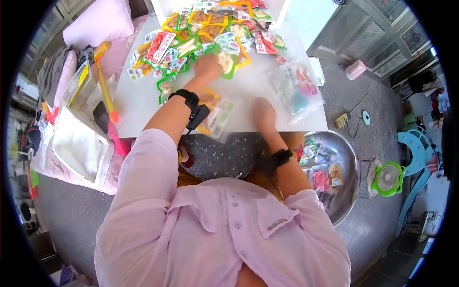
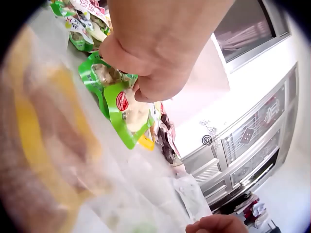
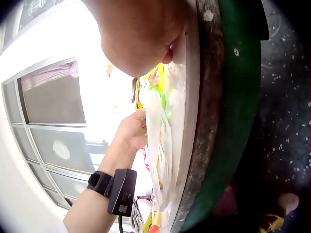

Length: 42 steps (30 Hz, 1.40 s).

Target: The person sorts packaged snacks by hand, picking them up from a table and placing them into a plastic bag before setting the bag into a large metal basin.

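Note:
Over the front of a heap of snack packets, the left hand pinches a green-edged packet with pale contents. In the left wrist view, the curled fingers of the left hand meet the upper end of that packet. A clear bag with yellow-edged packets lies below the left wrist, at the table's front edge. To its right the blurred right hand is low over the white table; its fingers are indistinct. The right wrist view hides most fingers of the right hand.
Clear plastic bags lie on the table's right side. A metal basin with small packets stands on the floor at the right, beside a green fan. At the left are a white-lined basket and a pink pillow.

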### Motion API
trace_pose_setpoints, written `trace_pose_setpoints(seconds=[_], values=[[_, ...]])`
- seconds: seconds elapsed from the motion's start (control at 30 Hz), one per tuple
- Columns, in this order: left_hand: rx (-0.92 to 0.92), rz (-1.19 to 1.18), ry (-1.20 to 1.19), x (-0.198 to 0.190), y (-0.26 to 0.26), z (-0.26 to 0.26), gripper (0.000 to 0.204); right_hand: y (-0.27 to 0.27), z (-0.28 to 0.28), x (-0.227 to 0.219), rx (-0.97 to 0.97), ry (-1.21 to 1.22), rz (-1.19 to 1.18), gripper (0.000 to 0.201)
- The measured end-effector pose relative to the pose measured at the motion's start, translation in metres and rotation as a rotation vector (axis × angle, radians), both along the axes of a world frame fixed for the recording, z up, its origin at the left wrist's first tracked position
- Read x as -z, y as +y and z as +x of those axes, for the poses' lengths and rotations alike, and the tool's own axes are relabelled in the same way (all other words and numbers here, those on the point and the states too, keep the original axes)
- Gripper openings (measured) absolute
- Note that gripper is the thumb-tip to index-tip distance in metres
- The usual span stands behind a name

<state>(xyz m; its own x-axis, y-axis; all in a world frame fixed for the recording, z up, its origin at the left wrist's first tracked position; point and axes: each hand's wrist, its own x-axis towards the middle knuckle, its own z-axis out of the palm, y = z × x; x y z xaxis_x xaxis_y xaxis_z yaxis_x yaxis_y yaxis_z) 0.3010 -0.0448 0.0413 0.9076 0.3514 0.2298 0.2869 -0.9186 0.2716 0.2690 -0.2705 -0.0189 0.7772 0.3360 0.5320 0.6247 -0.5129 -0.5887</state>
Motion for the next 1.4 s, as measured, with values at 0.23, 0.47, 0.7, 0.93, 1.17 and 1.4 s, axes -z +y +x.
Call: trace_pose_setpoints(seconds=[0.23, 0.47, 0.7, 0.93, 1.17, 1.4], values=[[0.101, 0.001, -0.023, -0.007, -0.028, 0.001, 0.017, -0.001, -0.002, -0.007, -0.021, 0.099, 0.019, 0.017], [-0.145, -0.781, -0.204, -0.027, 0.003, 0.037, 0.041, -0.002, -0.001, -0.005, -0.003, 0.1, -0.001, 0.019], [-0.084, -0.581, -0.112, 0.015, 0.034, 0.088, 0.028, 0.0, -0.004, -0.011, -0.006, 0.113, 0.019, 0.018], [0.221, -0.325, -0.053, 0.013, 0.032, 0.087, 0.01, -0.001, -0.003, -0.007, -0.024, 0.066, 0.063, 0.018], [0.461, -0.634, -0.317, -0.023, 0.062, 0.041, 0.022, 0.001, -0.001, -0.002, 0.004, 0.019, 0.002, 0.016], [0.287, -2.094, -0.514, -0.065, 0.025, -0.061, 0.026, -0.001, 0.004, -0.002, -0.05, 0.126, 0.188, 0.011]])
